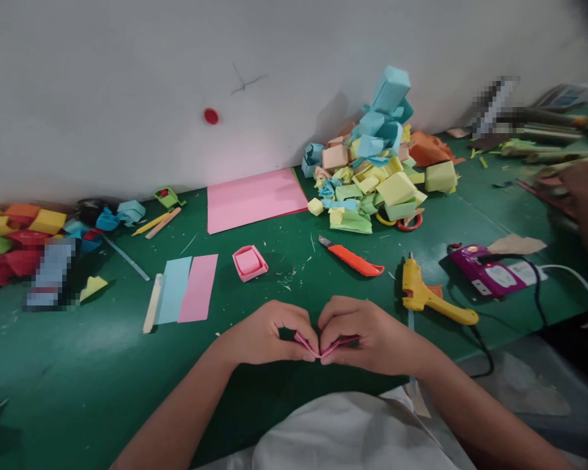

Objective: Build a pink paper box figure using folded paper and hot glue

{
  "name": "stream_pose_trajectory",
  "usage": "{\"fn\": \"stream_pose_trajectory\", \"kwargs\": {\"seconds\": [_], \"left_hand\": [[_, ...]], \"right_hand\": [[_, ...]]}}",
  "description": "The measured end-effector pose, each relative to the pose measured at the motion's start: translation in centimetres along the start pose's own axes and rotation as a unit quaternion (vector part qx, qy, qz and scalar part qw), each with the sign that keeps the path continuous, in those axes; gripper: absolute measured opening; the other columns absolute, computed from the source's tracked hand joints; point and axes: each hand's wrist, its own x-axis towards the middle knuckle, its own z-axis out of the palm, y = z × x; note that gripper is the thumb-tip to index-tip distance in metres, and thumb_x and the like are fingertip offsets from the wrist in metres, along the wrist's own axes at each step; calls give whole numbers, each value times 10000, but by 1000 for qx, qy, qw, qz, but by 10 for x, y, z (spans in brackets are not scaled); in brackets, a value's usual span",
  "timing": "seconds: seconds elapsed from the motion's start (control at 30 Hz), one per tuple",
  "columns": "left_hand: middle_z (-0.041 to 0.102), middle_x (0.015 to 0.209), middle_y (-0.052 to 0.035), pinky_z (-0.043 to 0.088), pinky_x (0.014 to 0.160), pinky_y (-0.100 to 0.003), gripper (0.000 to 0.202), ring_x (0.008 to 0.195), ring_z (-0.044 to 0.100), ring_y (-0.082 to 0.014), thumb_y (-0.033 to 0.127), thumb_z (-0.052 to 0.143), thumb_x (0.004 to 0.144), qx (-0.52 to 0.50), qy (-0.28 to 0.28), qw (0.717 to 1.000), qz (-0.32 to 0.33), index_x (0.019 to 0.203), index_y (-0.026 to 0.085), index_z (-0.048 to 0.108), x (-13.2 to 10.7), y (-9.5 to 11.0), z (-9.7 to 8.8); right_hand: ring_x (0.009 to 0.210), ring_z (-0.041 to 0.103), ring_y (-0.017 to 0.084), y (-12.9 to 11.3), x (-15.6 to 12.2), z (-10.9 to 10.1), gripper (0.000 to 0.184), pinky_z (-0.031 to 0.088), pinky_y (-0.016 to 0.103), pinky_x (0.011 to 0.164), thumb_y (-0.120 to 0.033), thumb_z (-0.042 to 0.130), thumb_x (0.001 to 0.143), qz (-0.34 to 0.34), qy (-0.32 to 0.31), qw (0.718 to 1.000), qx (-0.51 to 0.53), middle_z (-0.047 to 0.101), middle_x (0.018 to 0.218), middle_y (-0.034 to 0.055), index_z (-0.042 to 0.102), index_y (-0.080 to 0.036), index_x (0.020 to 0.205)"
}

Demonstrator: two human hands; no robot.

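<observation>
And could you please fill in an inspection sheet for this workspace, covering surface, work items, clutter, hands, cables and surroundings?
Surface: green tabletop, flecked with small scraps.
Work items: folded pink paper in the hands; pink paper box beyond them; orange utility knife lying between box and yellow glue gun.
Clutter: heap of folded paper pieces near the wall.
Hands: left hand and right hand both pinch the folded pink paper.
Cables: black cord at the glue gun's handle; white cable at the purple power strip.
Surroundings: pale wall behind, bearing a red spot.
</observation>
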Motion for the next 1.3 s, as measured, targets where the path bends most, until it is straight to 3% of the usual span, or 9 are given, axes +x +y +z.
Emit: {"fn": "stream_pose_trajectory", "kwargs": {"seconds": [0.2,0.47,0.73,0.93,1.13,1.3], "left_hand": [[767,818,-55,521,710,-221,125,735,693,-148,297,788,857,-51,-25,998,-26,865,173,796,-4,1,-2],[763,808,-61,527,698,-238,55,745,701,-157,223,815,806,12,193,981,28,780,178,796,3,0,14],[751,683,-14,492,571,-214,7,617,656,-141,188,803,727,37,244,963,-105,727,195,805,8,1,23],[790,732,-21,571,656,-250,17,684,727,-177,224,814,748,59,339,937,-67,757,209,815,11,-10,37],[813,808,-22,607,717,-264,34,741,761,-189,231,808,805,91,328,939,-42,831,222,828,10,-11,39],[822,872,-33,622,766,-284,79,772,775,-193,240,758,860,102,301,948,-26,888,220,828,9,-8,36]], "right_hand": [[763,659,132,0,0,11,81,519,233,679,-226,826,840,21,7,995,97,696,854,39,768,-172,825],[733,633,124,8,-6,9,67,506,236,647,-212,765,888,80,90,992,42,666,885,40,749,-181,831],[739,643,149,13,-9,6,117,527,274,646,-262,703,939,50,87,995,-19,672,883,54,730,-195,847],[729,657,150,19,-10,7,90,528,265,630,-242,737,911,64,139,988,-20,684,856,51,735,-193,835],[690,661,160,22,-11,9,122,526,273,602,-292,754,898,83,166,982,-24,694,785,42,755,-201,817],[722,686,160,17,-9,11,105,560,256,647,-270,795,841,147,185,972,-13,723,800,18,711,-213,813]]}}
